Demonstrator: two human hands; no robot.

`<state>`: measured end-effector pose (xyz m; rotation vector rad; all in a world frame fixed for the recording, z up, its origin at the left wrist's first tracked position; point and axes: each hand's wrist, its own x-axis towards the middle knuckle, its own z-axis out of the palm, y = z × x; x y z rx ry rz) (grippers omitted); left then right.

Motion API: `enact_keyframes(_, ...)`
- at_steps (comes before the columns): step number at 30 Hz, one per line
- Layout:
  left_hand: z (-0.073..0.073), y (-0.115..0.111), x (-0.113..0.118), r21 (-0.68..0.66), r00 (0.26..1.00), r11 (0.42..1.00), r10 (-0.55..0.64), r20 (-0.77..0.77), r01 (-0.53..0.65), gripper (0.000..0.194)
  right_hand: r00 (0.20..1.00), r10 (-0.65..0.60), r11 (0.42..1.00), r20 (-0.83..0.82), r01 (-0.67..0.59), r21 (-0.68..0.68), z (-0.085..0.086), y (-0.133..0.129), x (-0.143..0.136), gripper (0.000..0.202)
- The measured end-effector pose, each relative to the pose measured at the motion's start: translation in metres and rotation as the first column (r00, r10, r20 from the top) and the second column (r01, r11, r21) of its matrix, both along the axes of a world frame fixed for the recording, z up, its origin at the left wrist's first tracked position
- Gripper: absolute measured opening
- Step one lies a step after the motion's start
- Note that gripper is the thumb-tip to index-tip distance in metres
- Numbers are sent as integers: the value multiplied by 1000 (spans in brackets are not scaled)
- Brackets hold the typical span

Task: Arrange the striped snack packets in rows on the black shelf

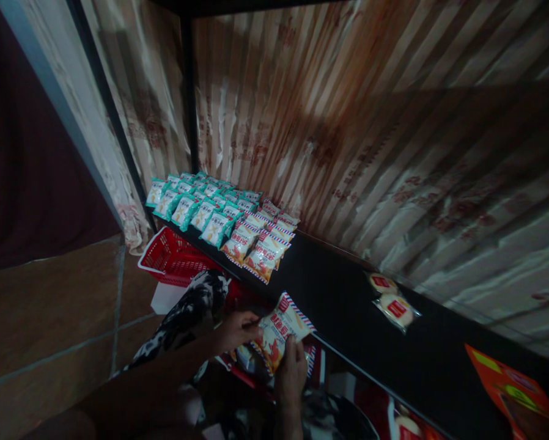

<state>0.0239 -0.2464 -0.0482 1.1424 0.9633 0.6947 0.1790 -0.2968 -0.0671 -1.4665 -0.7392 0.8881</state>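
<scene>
Between my two hands is a white-and-orange snack bag with red-and-blue striped edges and red print. My left hand grips its left side, and my right hand pinches its lower right edge. The bag is just in front of the black shelf, above a red basket that is partly hidden below. Matching striped snack bags stand in rows on the shelf, beyond my hands. To their left are rows of teal snack bags, packed close together.
Farther right on the shelf lie two clear packs of round white crackers and an orange package. A red basket stands at the left below the shelf. Wrinkled printed sheeting hangs behind, beside a black post.
</scene>
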Motion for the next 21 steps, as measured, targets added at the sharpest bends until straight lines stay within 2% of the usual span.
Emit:
enact_keyframes(3,-1,-1,1,-5,1000,1000,-28,-4,28,47,998,-43,991,-45,37,-132,2,1,0,59)
enact_keyframes(5,-1,-1,2,-9,999,999,-46,-2,46,47,997,-53,987,-57,44,-153,3,2,1,63)
enact_keyframes(9,3,-4,4,-82,999,996,-42,-10,41,45,996,-70,988,-63,61,-141,1,0,2,59)
enact_keyframes(14,9,-2,11,-123,999,992,16,38,-12,39,995,-97,994,-33,96,-47,-5,-2,6,47)
enact_keyframes(17,12,0,14,-152,995,987,70,67,-60,41,996,-84,995,-11,84,-47,-9,-2,8,49)
enact_keyframes(21,14,-1,15,-184,998,982,58,40,-49,36,998,-60,997,-15,59,-53,-13,-4,8,55)
